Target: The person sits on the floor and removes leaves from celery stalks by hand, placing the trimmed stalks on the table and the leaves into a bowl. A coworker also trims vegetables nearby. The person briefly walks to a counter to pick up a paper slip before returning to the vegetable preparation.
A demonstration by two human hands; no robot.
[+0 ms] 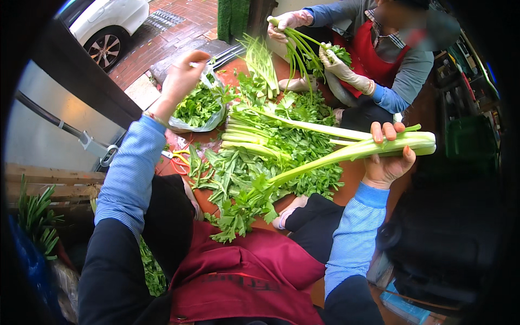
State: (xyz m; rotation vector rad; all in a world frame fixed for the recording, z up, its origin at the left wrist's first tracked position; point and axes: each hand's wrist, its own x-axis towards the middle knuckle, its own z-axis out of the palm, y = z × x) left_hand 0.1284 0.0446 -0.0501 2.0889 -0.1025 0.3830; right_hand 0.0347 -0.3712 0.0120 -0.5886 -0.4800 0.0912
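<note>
My right hand (388,158) grips a bunch of celery (410,144) by its pale base. The stalks spread to the left, and one leafy end (239,215) hangs near my apron. My left hand (183,77) is raised above a clear plastic bag (215,118) full of green leaves (197,103). Its fingers are bent and slightly blurred, with a gap between them, and I make out nothing held. Between my feet and the co-worker lies a pile of celery stalks (248,140) and leafy greens (308,170) on the reddish floor.
Scissors (178,158) with yellow and red handles lie left of the pile. Opposite, a co-worker's gloved hands (341,67) hold thin leafy stalks (298,48). More celery (262,69) lies at the back. A white car (109,24) stands outside. Dark bins (438,239) are at right.
</note>
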